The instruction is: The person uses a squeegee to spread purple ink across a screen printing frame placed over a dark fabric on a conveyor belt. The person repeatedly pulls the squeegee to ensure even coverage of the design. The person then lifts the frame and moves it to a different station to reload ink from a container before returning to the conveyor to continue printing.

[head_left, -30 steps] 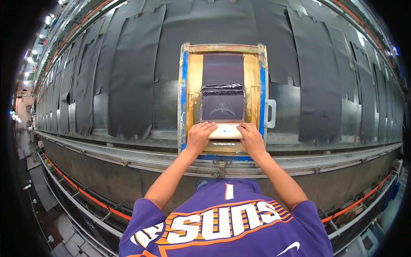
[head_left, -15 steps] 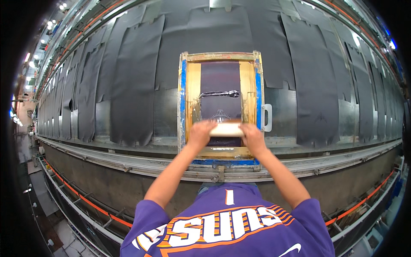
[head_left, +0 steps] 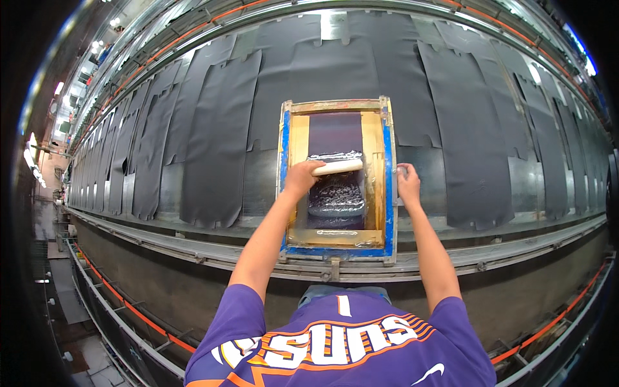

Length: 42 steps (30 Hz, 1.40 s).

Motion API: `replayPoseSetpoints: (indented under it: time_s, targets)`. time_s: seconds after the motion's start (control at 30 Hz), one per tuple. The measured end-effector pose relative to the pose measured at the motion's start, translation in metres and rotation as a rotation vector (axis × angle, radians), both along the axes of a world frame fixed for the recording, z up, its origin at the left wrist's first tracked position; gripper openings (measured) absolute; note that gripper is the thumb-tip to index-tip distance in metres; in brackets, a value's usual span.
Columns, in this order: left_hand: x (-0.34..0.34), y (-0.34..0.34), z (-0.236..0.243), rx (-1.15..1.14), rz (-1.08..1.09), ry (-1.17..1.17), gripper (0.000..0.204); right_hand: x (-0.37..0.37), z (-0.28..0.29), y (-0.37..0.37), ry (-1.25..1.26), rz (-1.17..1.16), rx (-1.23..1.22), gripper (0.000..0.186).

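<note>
My left hand (head_left: 302,178) is closed on the left end of a white squeegee (head_left: 338,167), which rests slightly tilted inside a screen printing frame (head_left: 389,232) with blue and yellow borders. Glossy dark ink (head_left: 336,200) lies on the screen's dark middle strip, just below the squeegee. At the frame's right side my right hand (head_left: 408,184) has its fingers curled round the handle, which is mostly hidden by them.
The long metal bench (head_left: 419,164) bears several dark grey sheets (head_left: 216,135) laid side by side to both sides and behind the frame. A metal rail (head_left: 490,255) runs along its near edge; an orange-red line (head_left: 138,303) runs lower down.
My left hand has carried the squeegee up the screen from near its lower end. My right hand has left the squeegee for the side handle. More glossy ink shows on the screen's lower part.
</note>
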<state>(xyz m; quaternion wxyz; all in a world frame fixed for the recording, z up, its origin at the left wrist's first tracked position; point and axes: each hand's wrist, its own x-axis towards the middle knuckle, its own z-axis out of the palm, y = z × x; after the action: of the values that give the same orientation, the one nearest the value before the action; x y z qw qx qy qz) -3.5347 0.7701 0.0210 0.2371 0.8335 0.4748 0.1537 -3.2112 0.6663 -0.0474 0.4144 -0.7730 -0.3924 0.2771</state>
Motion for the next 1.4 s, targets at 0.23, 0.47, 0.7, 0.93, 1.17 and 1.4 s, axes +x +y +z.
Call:
replayPoseSetpoints:
  time_s: [0.23,0.47,0.7,0.93,1.17,1.4]
  targets:
    - [-0.065,-0.127,-0.019,0.139,-0.144,0.001,0.068,-0.028,0.037,0.014,-0.095,-0.091,0.223,0.02]
    - [-0.211,-0.139,0.019,0.142,-0.073,-0.018,0.067,-0.192,0.061,0.042,0.102,-0.064,0.2,0.021]
    - [-0.404,-0.092,0.029,0.174,-0.028,0.041,0.058,-0.395,0.04,0.078,0.137,-0.021,0.24,0.019]
    - [-0.469,-0.091,0.015,0.18,0.0,0.019,0.054,-0.447,0.028,0.092,-0.038,-0.053,0.215,0.019]
    - [-0.476,-0.096,-0.002,0.218,-0.076,0.013,0.047,-0.437,0.009,0.089,-0.049,-0.03,0.012,0.021]
    - [-0.448,0.065,0.003,0.024,-0.003,-0.008,0.038,-0.459,0.124,0.128,-0.617,0.628,0.159,0.046]
